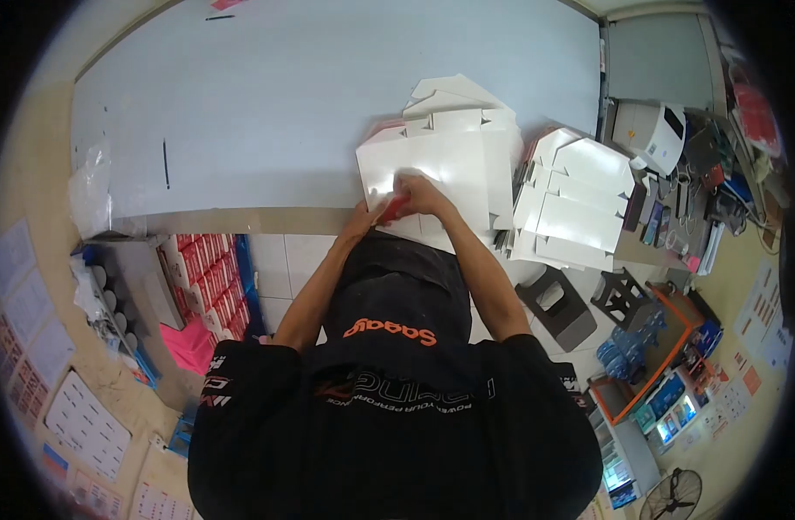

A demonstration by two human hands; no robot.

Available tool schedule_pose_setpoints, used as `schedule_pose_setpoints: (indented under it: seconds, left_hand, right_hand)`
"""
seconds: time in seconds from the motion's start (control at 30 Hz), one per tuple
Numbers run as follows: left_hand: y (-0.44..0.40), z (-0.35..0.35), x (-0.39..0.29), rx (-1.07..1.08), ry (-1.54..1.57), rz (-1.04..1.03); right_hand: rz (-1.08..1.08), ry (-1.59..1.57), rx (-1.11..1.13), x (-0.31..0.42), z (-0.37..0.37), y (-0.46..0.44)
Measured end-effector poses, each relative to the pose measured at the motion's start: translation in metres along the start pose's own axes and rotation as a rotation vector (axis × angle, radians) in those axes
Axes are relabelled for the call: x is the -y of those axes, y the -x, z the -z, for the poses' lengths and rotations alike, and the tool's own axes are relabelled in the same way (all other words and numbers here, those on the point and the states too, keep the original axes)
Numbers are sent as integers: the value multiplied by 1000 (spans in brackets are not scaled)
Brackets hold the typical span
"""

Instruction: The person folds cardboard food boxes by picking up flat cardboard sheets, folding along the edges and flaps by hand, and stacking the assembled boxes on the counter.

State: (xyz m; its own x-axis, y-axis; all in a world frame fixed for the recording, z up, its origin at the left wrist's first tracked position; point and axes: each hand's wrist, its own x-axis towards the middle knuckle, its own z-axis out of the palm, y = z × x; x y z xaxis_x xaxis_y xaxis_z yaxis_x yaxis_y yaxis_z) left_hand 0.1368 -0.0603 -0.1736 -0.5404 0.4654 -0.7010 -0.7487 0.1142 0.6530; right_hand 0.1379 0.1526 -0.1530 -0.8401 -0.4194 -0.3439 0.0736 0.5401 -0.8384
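Gripped under the curled fingers of the right hand, a small red piece is held over the near left part of a stack of white carton blanks. The same spot is met by the left hand, whose fingertips are partly hidden, so whether its grip is narrow or loose cannot be told. Nor can it be made out whether the red piece is separate or is a printed face of a folded blank. Part of the stack's near edge is covered by the hands and the right forearm.

The blanks are made of smooth, stiff-looking card, by which light is thrown back in bright patches; they are cut with slanted flaps and dark, notched slots. A second white stack is set just to the right, unevenly fanned. Both are carried by the pale, matt counter, at whose left end crumpled clear plastic is placed. Below, red-and-white boxes are packed in rows, their print too small to be read. By the black, curved border, the room's outer parts are cut off.
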Motion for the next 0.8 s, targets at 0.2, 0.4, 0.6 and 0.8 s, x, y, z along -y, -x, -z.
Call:
schedule_pose_setpoints:
  seconds: [0.2,0.4,0.6,0.8]
  left_hand:
    - [1,-22,-54,-209,-285,-215]
    - [10,-7,-80,-74,-67,13]
    - [-6,2,-26,-238,-487,-262]
    - [7,-5,-65,-195,-442,-115]
  right_hand:
    - [-158,181,-683,64,4,64]
    - [146,346,-467,37,6,104]
    - [-303,152,-197,-2,18,31]
    - [-358,440,-476,43,26,47]
